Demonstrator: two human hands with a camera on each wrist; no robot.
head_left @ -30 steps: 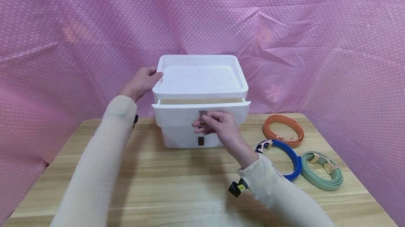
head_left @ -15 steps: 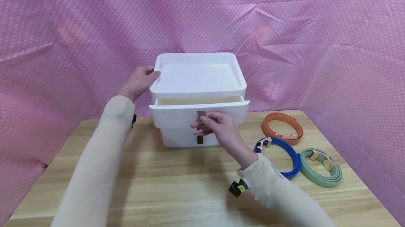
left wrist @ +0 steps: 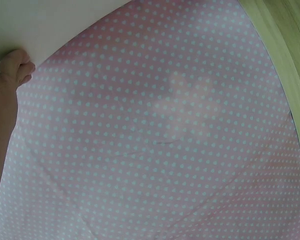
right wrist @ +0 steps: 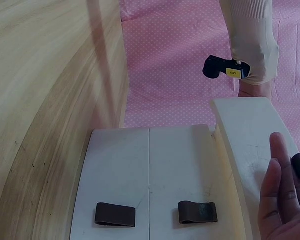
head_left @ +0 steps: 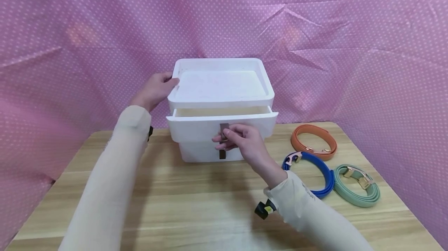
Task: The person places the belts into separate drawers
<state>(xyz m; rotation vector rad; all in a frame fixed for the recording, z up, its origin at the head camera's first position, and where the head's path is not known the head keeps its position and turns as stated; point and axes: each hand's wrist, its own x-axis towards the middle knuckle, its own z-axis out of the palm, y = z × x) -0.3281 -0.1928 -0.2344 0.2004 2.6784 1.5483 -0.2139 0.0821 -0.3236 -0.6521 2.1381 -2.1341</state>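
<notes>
A white drawer box (head_left: 220, 86) with a shallow tray-like top stands at the back of the wooden table. Its top drawer (head_left: 194, 129) is pulled partway out, showing a narrow strip of the inside. My right hand (head_left: 243, 138) pinches the drawer's brown pull tab (head_left: 224, 126) between thumb and fingers. At the left rim my left hand (head_left: 155, 89) holds the box, thumb over the edge; its other fingers are partly hidden. In the right wrist view, two lower drawer fronts (right wrist: 120, 165) sit flush, each with a brown loop tab (right wrist: 115, 215).
Three coiled belts lie on the table (head_left: 182, 208) at the right: orange (head_left: 297, 146), blue (head_left: 329, 181) and green (head_left: 353, 200), with metal buckles. Pink dotted cloth (head_left: 224, 14) hangs behind the table and along both sides.
The top drawer has come slightly farther out toward me, with my right hand still on its tab. My left hand stays on the box rim. The head view has shifted slightly.
</notes>
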